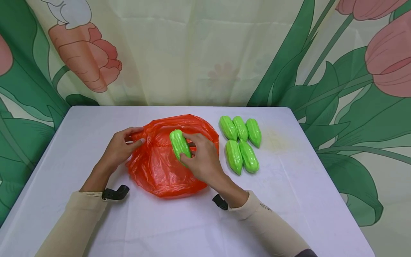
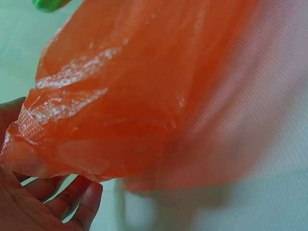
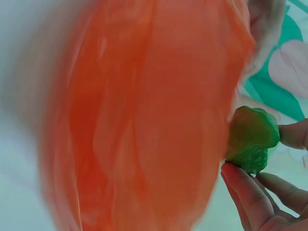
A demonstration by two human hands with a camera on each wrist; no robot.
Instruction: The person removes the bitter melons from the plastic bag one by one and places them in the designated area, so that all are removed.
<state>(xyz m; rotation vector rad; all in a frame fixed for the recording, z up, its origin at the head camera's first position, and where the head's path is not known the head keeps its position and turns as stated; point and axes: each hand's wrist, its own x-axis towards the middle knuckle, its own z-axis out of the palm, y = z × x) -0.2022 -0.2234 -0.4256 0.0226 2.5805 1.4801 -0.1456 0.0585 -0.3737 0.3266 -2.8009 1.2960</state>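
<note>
A red plastic bag (image 1: 160, 157) lies spread on the table with its mouth open. At its left rim my left hand (image 1: 120, 148) pinches the plastic between thumb and fingers; the left wrist view shows the hand (image 2: 45, 197) at the bag's edge (image 2: 120, 106). My right hand (image 1: 203, 159) holds a glossy, ribbed green pepper (image 1: 178, 144) above the bag, thumb on one side and fingers on the other. In the right wrist view the pepper (image 3: 252, 139) sits between the fingertips, partly behind the bag's edge. Several similar peppers (image 1: 248, 155) lie right of the bag.
The table (image 1: 179, 228) wears a white cloth, with a faint yellowish stain (image 1: 274, 141) near the peppers. Behind its far edge hangs a curtain (image 1: 192, 53) printed with tulips and a carrot. A dark wrist device (image 1: 115, 192) sits on the left wrist.
</note>
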